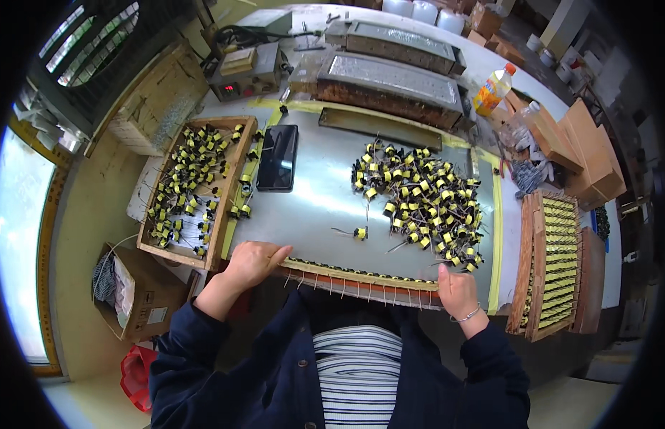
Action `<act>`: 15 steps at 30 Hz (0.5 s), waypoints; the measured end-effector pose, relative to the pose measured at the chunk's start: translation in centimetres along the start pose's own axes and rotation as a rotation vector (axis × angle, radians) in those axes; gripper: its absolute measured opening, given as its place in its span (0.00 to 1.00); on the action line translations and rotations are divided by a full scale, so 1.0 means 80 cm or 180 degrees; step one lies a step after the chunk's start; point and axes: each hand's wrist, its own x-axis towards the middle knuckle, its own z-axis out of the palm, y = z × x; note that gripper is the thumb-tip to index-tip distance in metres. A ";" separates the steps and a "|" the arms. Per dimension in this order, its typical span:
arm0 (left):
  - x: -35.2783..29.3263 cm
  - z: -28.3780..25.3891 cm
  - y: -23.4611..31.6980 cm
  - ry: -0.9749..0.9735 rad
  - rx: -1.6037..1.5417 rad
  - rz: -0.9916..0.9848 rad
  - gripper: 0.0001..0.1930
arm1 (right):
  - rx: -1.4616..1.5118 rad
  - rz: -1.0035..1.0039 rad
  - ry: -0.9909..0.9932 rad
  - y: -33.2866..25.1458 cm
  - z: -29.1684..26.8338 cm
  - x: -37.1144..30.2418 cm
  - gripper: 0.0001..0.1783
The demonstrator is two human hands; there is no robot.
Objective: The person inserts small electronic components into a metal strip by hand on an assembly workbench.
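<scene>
My left hand and my right hand are closed on the two ends of a long wooden strip at the table's near edge. A row of small black-and-yellow parts sits along this strip, with thin wire leads hanging down toward me. Beyond my right hand lies a heap of small yellow-taped coils with black ends and wire leads. One loose coil rests apart from the heap, between my hands.
A wooden tray of coils stands at left, near a black phone. At right, wooden racks hold rows of coils. Two metal-topped boxes, an orange drink bottle and a control box line the back.
</scene>
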 end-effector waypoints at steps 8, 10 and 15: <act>-0.009 -0.039 0.042 0.0412 -0.0198 0.0708 0.12 | 0.0052 -0.0318 0.0023 -0.030 -0.049 -0.014 0.17; -0.003 -0.035 0.054 0.0169 -0.0501 0.1020 0.17 | 0.0137 -0.0743 0.0001 -0.037 -0.054 -0.008 0.17; 0.016 -0.020 0.091 0.0058 -0.0118 0.1443 0.23 | -0.0182 -0.1389 -0.0097 -0.047 -0.039 0.001 0.23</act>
